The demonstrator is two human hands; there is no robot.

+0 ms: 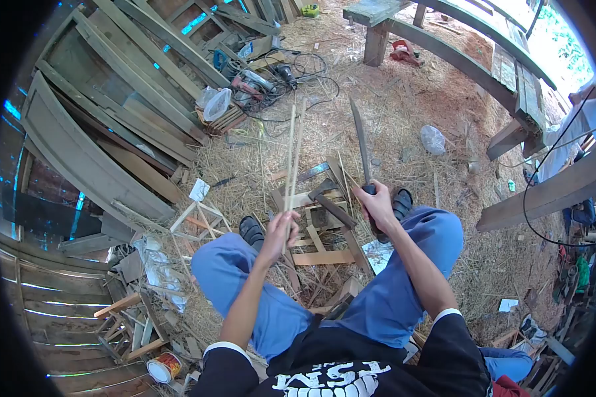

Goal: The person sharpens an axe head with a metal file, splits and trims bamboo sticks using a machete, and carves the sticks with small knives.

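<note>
My left hand (279, 237) is closed around thin wooden strips (293, 155) that point up and away from me. In my right hand (377, 206) is the handle of a machete, its long dark blade (360, 135) pointing away and slightly left. The blade and the strips are apart. Between my feet, below both hands, a hammer-like tool with a dark head and wooden handle (336, 212) lies across wood pieces. A flat wooden board (323, 257) lies nearer to me, among other offcuts.
Planks and panels (93, 145) lean at the left. Power tools with tangled cables (251, 86) lie beyond them. A wooden bench (444, 49) stands at the back right, near a clear plastic bag (432, 140). Shavings cover the ground. A paint can (163, 368) sits lower left. Another person's pale clothing (566, 139) shows at right.
</note>
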